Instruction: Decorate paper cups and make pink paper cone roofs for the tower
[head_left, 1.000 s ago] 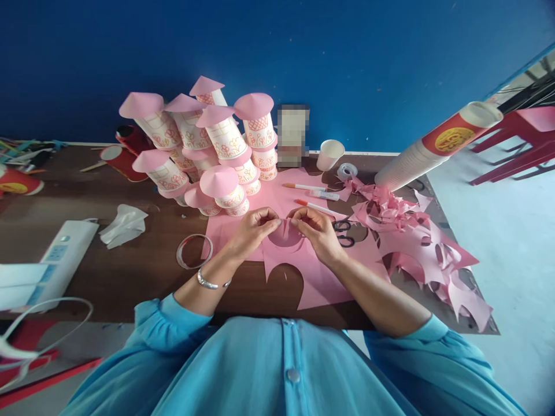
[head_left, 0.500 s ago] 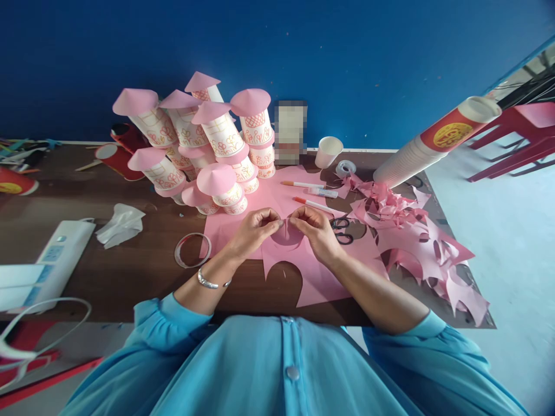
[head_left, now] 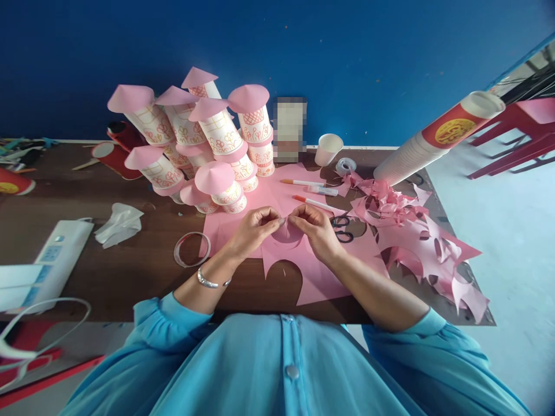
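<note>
My left hand (head_left: 261, 226) and my right hand (head_left: 313, 229) meet at the middle of the table, thumbs and forefingers pinched on the upper edge of a small pink paper piece (head_left: 288, 233). The fingertips nearly touch. Beneath lies a pink paper sheet (head_left: 321, 277) with a curved cut-out. Black scissors (head_left: 343, 236) rest just right of my right hand. Behind my hands are an orange-capped marker (head_left: 303, 183), a red-capped marker (head_left: 314, 204) and a clear tube (head_left: 323, 190). Decorated paper-cup towers (head_left: 219, 136) with pink cone roofs stand at the back left.
A tilted stack of cups (head_left: 411, 156) and pink scraps (head_left: 437, 248) occupy the right side. A white cup (head_left: 328, 150) and tape roll (head_left: 346, 167) stand at the back. A tape ring (head_left: 192, 249), crumpled plastic (head_left: 119, 225) and power strip (head_left: 65, 254) lie left.
The pink paper piece between my fingers has shifted slightly in shape, with its upper edge drawn together. My hands have hardly moved, and the view has tilted a little.
</note>
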Action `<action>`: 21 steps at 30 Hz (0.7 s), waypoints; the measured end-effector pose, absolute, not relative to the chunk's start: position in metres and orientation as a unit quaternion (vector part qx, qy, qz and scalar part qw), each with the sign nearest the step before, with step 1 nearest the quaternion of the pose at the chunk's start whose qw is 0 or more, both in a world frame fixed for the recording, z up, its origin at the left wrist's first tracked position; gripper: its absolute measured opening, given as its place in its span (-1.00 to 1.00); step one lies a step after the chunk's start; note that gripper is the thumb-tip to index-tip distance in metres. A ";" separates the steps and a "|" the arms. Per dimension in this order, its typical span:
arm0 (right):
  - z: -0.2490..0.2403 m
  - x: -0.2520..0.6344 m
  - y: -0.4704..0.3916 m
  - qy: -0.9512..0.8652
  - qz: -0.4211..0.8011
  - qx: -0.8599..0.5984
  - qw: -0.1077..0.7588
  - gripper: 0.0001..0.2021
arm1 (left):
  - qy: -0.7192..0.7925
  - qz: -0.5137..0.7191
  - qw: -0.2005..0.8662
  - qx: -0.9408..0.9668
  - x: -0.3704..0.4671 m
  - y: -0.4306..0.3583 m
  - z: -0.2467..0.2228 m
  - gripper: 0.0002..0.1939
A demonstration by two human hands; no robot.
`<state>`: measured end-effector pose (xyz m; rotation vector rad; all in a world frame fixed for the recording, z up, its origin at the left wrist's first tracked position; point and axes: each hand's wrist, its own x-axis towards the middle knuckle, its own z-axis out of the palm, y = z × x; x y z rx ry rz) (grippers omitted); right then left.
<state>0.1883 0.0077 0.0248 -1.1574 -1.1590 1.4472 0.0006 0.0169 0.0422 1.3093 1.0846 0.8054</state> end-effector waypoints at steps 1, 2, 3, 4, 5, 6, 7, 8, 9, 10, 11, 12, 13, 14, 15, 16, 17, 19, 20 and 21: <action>0.025 0.188 0.008 -0.472 0.586 -0.472 0.460 -0.68 | 0.465 0.346 0.590 0.563 0.001 0.017 0.042 -0.71; 0.025 0.188 0.008 -0.473 0.584 -0.473 0.460 -0.68 | 0.464 0.345 0.591 0.563 0.001 0.017 0.042 -0.71; 0.024 0.188 0.008 -0.473 0.583 -0.474 0.460 -0.68 | 0.463 0.345 0.591 0.563 0.001 0.017 0.042 -0.71; 0.024 0.188 0.008 -0.473 0.582 -0.474 0.461 -0.68 | 0.462 0.345 0.592 0.563 0.001 0.017 0.041 -0.70; 0.024 0.188 0.008 -0.472 0.582 -0.474 0.463 -0.69 | 0.462 0.345 0.592 0.563 0.001 0.017 0.041 -0.70; 0.024 0.188 0.008 -0.472 0.582 -0.473 0.464 -0.70 | 0.462 0.344 0.592 0.564 0.002 0.017 0.041 -0.70; 0.024 0.188 0.008 -0.470 0.583 -0.473 0.465 -0.71 | 0.462 0.343 0.592 0.564 0.002 0.017 0.041 -0.69; 0.024 0.188 0.008 -0.468 0.584 -0.472 0.466 -0.71 | 0.464 0.342 0.591 0.565 0.002 0.017 0.041 -0.68; 0.023 0.187 0.008 -0.465 0.587 -0.470 0.466 -0.71 | 0.465 0.341 0.589 0.566 0.001 0.017 0.041 -0.67; 0.023 0.187 0.008 -0.460 0.591 -0.468 0.469 -0.71 | 0.465 0.341 0.588 0.568 0.001 0.017 0.040 -0.67; 0.022 0.187 0.008 -0.453 0.596 -0.464 0.473 -0.70 | 0.465 0.341 0.587 0.568 0.001 0.017 0.040 -0.67; 0.022 0.186 0.008 -0.445 0.602 -0.459 0.478 -0.68 | 0.465 0.342 0.586 0.569 0.001 0.017 0.040 -0.67; 0.022 0.186 0.008 -0.436 0.608 -0.455 0.484 -0.65 | 0.464 0.342 0.587 0.568 0.001 0.017 0.040 -0.66; 0.022 0.185 0.008 -0.427 0.613 -0.451 0.488 -0.62 | 0.463 0.343 0.589 0.566 0.001 0.017 0.040 -0.66; 0.022 0.185 0.008 -0.418 0.618 -0.448 0.493 -0.60 | 0.462 0.344 0.592 0.564 0.001 0.016 0.041 -0.65; 0.022 0.185 0.008 -0.408 0.621 -0.446 0.499 -0.58 | 0.460 0.345 0.597 0.560 0.002 0.016 0.041 -0.63; 0.023 0.185 0.007 -0.400 0.622 -0.445 0.504 -0.56 | 0.458 0.345 0.605 0.552 0.002 0.015 0.041 -0.62; 0.025 0.185 0.006 -0.384 0.623 -0.443 0.519 -0.54 | 0.450 0.346 0.634 0.525 0.004 0.014 0.040 -0.61; 0.026 0.185 0.006 -0.378 0.622 -0.442 0.525 -0.53 | 0.445 0.347 0.652 0.506 0.006 0.013 0.040 -0.61; 0.027 0.185 0.005 -0.373 0.620 -0.441 0.531 -0.53 | 0.441 0.349 0.668 0.488 0.007 0.012 0.039 -0.59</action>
